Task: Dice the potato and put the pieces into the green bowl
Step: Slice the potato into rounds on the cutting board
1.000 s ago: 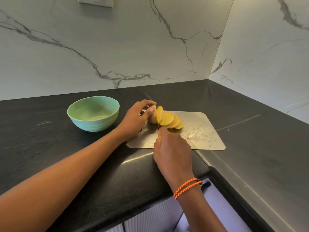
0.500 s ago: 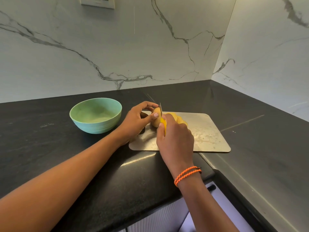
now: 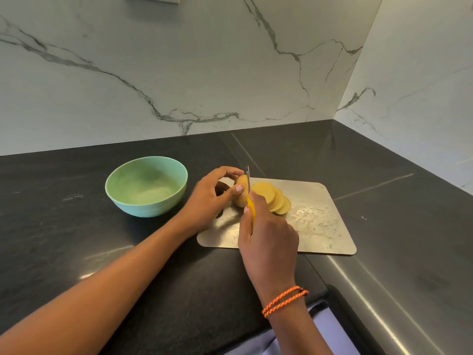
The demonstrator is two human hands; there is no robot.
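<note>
Now left grip (image 3: 212,194) pinches potato (image 3: 242,190); right grip (image 3: 266,226) clasps knife (image 3: 248,193) (yellow-handled).

A dark stone counter (image 3: 64,226) runs into the corner beneath marble walls. On it stands a green bowl (image 3: 146,186), apparently empty, and just to its right lies a thin metal cutting board (image 3: 322,226) that carries potato slices (image 3: 271,197) and some pale wet residue.

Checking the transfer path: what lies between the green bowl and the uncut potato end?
Head view: only the left hand, gripping the potato end beside the green bowl.
</note>
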